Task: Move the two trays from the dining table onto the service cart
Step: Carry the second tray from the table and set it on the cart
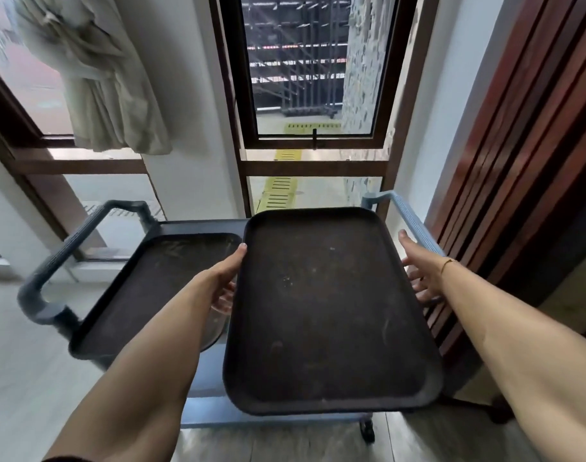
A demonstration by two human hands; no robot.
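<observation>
A dark brown rectangular tray (325, 311) hangs over the right half of the blue-grey service cart (201, 225). My left hand (223, 281) grips its left edge, thumb on the rim and fingers underneath. My right hand (421, 271) holds the right edge the same way, fingers spread below the rim. A second dark tray (151, 288) lies flat on the cart's left half, its right end partly hidden by my left hand and the held tray.
The cart has a raised handle on its left end (51, 261) and on its right end (415, 221), and a castor (368, 428) shows below. A tall window (311, 95) stands behind it, a slatted wooden panel (518, 161) close on the right, a curtain (101, 95) upper left.
</observation>
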